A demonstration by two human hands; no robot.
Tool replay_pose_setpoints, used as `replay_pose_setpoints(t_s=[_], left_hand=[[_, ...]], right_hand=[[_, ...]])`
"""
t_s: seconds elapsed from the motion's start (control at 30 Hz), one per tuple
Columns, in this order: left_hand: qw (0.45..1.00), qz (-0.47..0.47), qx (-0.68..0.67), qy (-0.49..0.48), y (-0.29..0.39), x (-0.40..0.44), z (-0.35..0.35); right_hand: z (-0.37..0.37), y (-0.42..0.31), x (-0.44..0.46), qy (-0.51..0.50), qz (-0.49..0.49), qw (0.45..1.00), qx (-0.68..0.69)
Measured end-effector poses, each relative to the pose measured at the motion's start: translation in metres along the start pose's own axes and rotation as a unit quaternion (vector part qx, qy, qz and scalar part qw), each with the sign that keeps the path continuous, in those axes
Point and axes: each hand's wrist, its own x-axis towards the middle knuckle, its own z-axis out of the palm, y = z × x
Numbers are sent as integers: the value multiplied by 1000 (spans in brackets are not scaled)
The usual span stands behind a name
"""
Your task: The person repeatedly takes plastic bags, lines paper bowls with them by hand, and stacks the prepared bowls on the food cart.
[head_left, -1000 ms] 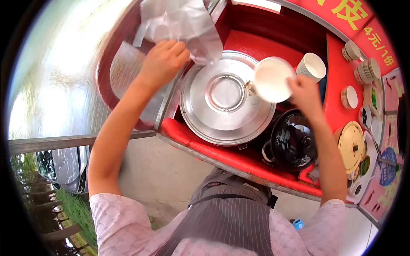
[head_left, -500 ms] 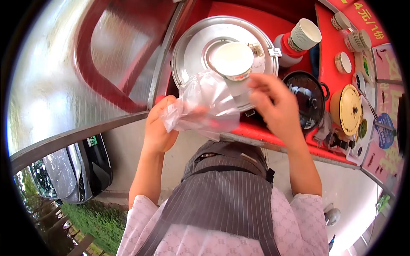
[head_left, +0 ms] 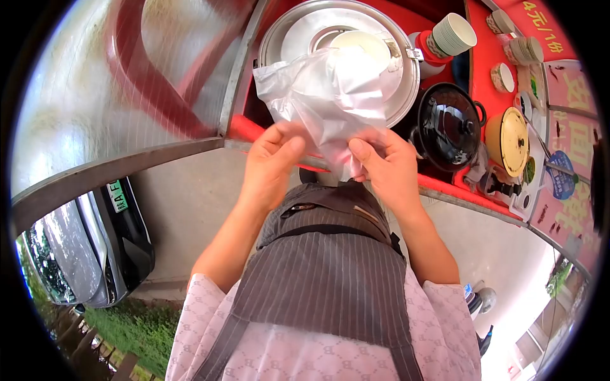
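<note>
A thin, translucent plastic bag [head_left: 324, 95] spreads between my two hands, over the front of the round metal lid. My right hand [head_left: 387, 162] pinches the bag's lower edge between thumb and fingers. At the bag's lower left, my left hand [head_left: 276, 162] is slightly blurred, its fingers curled behind the plastic, with the thumb raised; its grip is partly hidden. A white bowl [head_left: 365, 47] rests on the metal lid [head_left: 289, 38], partly covered by the bag.
Right of the metal lid are a black lidded pot [head_left: 448, 127], a yellow lidded pot [head_left: 510, 141] and stacked bowls [head_left: 454, 35]. More bowls [head_left: 502, 77] line the red counter [head_left: 486, 95]. A metal rail [head_left: 121, 171] runs at left, with a car [head_left: 89, 241] beyond.
My right hand has put the white bowl down on the metal lid and moved to the bag. The bag has come down from the upper left and is now spread between both hands.
</note>
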Motion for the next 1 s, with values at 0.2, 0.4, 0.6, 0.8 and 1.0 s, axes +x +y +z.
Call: replay_pose_setpoints(t_s=[0.2,0.4,0.6,0.8,1.0], left_hand=[[991,80,-19,104,-10,16,6],[979,156,73,108,-15,23,1],[990,72,93,77,-13,17,0],[784,39,618,-52,9,10,0],[699,226,674,-76,33,8,2]], right_hand=[[16,13,-4,53,-36,995,-77],[15,14,-5,41,-41,998,-18],[13,15,5,111,-202,927,-295],[22,10,-5,37,-371,814,-446],[2,14,-8,41,-254,707,-658]])
